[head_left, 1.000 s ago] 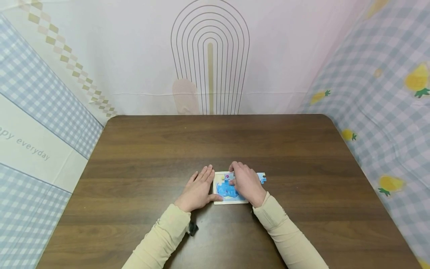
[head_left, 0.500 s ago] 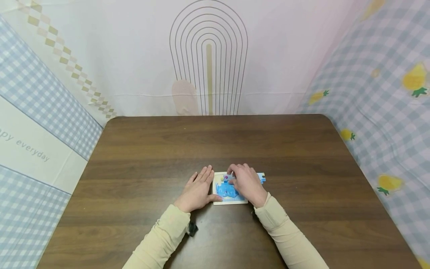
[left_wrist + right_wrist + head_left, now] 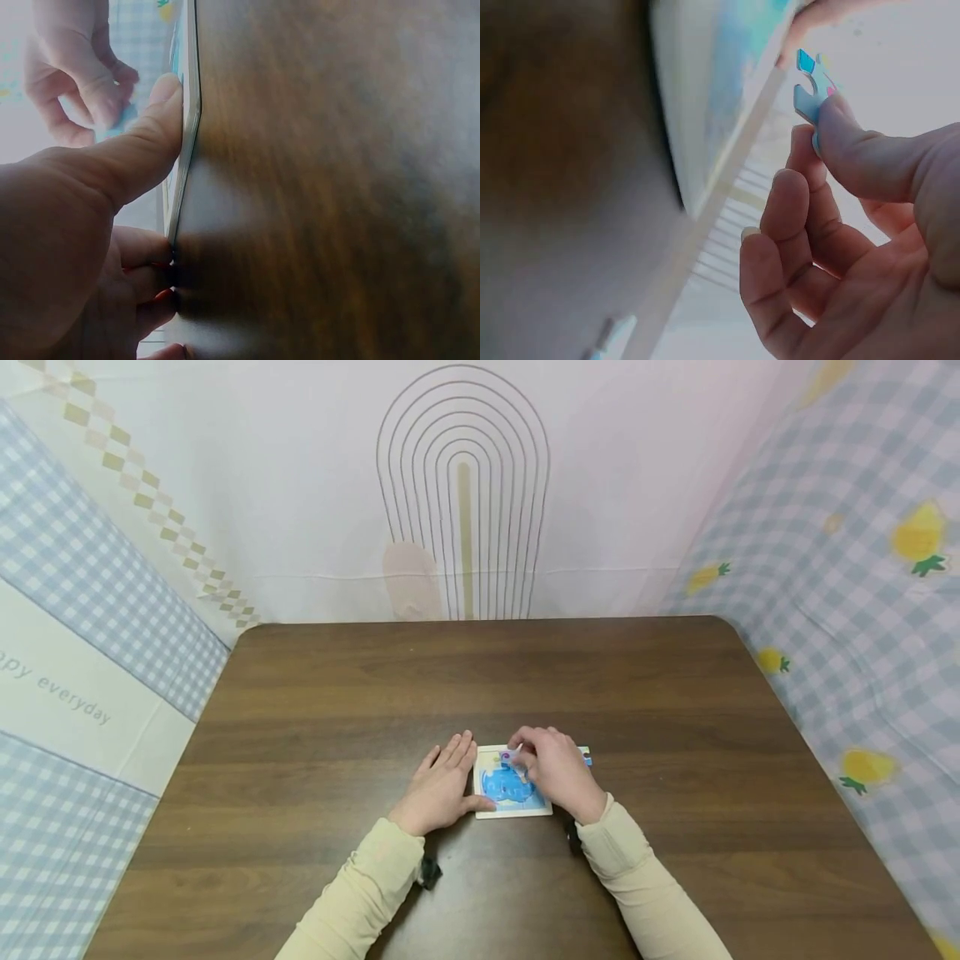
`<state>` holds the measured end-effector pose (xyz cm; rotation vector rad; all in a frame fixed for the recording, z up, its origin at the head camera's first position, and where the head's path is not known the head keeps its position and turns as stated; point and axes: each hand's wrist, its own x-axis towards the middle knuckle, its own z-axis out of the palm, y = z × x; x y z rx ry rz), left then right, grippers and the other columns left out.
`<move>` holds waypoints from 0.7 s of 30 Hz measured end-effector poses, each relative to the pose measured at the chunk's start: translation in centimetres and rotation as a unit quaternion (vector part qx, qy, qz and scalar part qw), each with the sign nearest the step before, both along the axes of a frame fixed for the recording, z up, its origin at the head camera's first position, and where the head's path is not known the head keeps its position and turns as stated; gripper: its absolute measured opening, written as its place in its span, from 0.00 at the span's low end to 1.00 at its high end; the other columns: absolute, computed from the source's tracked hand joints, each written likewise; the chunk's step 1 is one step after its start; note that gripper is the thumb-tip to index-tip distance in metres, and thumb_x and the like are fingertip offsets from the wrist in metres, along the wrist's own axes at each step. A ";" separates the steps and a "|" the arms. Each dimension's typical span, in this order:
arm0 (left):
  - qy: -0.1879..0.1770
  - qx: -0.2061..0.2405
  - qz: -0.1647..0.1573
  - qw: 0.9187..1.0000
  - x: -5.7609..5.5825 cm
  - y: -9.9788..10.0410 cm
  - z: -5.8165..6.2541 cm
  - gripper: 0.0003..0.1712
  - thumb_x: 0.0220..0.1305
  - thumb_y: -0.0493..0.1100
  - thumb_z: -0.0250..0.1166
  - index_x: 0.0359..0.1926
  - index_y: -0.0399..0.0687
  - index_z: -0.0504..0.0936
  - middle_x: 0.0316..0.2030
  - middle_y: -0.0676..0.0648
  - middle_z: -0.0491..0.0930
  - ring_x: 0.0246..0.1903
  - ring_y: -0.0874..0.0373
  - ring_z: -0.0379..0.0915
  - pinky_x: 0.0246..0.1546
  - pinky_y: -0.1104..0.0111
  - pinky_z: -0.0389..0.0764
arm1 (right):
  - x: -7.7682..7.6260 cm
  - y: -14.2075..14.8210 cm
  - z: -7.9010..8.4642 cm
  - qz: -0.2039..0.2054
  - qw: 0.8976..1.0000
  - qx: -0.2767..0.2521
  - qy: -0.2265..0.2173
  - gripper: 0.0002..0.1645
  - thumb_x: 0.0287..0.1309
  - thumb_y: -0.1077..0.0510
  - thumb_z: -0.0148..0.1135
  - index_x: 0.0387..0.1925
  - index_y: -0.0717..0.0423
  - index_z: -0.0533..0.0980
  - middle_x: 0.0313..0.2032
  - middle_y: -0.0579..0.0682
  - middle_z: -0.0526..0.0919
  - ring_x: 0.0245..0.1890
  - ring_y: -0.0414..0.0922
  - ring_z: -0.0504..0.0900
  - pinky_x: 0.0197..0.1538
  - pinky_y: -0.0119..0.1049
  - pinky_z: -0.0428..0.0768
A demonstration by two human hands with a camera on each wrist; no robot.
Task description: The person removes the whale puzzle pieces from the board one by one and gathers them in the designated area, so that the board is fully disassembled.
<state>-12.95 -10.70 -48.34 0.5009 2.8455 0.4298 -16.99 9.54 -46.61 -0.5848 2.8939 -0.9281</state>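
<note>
A small jigsaw puzzle in a pale frame lies on the table, showing a blue cartoon picture. My left hand lies along the frame's left side, fingers extended on the table and thumb resting on the near left corner. Over the upper part of the puzzle, my right hand pinches a light blue puzzle piece between thumb and fingertips. In the right wrist view this piece is tilted and apart from the board, its notch and a pink spot visible. The right hand hides the board's upper right.
Another blue puzzle piece lies just right of the frame, partly behind my right hand. The brown wooden table extends around the puzzle. Printed cloths hang along its back and sides.
My right hand has tipped and lifted the puzzle piece from the board's upper area, its wrist shifting slightly right. My left hand has stayed on the frame.
</note>
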 end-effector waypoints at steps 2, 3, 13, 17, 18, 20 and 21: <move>0.000 -0.001 0.001 1.000 0.0 0.0 -0.1 0.57 0.57 0.70 0.62 0.74 0.37 0.54 0.75 0.42 0.46 0.74 0.49 0.41 0.71 0.51 0.47 | -0.1 0.6 0.4 -0.002 1.000 -0.007 0.004 0.04 0.59 0.60 0.68 0.35 0.47 0.82 0.27 0.40 0.80 0.27 0.42 0.70 0.33 0.37 0.71; 0.000 -0.001 0.001 1.000 0.0 0.0 -0.1 0.57 0.57 0.70 0.62 0.74 0.38 0.54 0.75 0.42 0.46 0.74 0.49 0.41 0.71 0.51 0.47 | -0.1 0.9 0.6 -0.005 1.000 -0.011 0.006 0.04 0.59 0.60 0.67 0.35 0.47 0.82 0.28 0.40 0.81 0.28 0.42 0.71 0.34 0.38 0.72; 0.004 -0.001 -0.008 1.000 0.1 -0.1 -0.1 0.57 0.58 0.70 0.61 0.74 0.37 0.54 0.75 0.41 0.46 0.74 0.49 0.41 0.70 0.51 0.48 | -1.3 6.9 2.2 -0.050 0.997 -0.046 -0.022 0.03 0.59 0.59 0.67 0.34 0.49 0.85 0.30 0.43 0.85 0.25 0.43 0.76 0.30 0.38 0.74; 0.006 -0.001 -0.010 1.000 0.1 -0.1 0.0 0.57 0.58 0.70 0.61 0.74 0.37 0.55 0.75 0.41 0.46 0.74 0.49 0.41 0.70 0.51 0.49 | -1.8 9.7 2.4 -0.074 0.996 -0.043 -0.028 0.02 0.57 0.60 0.69 0.33 0.53 0.85 0.29 0.46 0.85 0.26 0.43 0.77 0.30 0.37 0.75; 0.006 -0.001 -0.010 1.000 0.1 -0.1 0.0 0.57 0.58 0.70 0.61 0.74 0.37 0.55 0.75 0.41 0.46 0.74 0.49 0.41 0.70 0.50 0.49 | -1.9 10.3 2.4 -0.082 0.995 -0.042 -0.031 0.03 0.56 0.60 0.70 0.33 0.54 0.85 0.29 0.46 0.85 0.26 0.43 0.77 0.31 0.37 0.75; 0.004 -0.002 -0.010 1.000 0.1 -0.1 0.0 0.57 0.58 0.70 0.61 0.74 0.37 0.55 0.75 0.41 0.46 0.74 0.49 0.41 0.70 0.51 0.49 | -2.2 11.5 2.4 -0.095 0.994 -0.034 -0.041 0.05 0.54 0.59 0.72 0.32 0.56 0.84 0.27 0.47 0.85 0.26 0.43 0.78 0.31 0.37 0.75; 0.003 -0.003 -0.010 1.000 0.1 -0.1 0.0 0.57 0.58 0.70 0.61 0.74 0.37 0.54 0.75 0.41 0.46 0.74 0.49 0.41 0.70 0.51 0.49 | -2.3 12.0 2.4 -0.100 0.993 -0.030 -0.047 0.06 0.53 0.59 0.72 0.32 0.57 0.83 0.26 0.47 0.85 0.25 0.43 0.78 0.31 0.37 0.74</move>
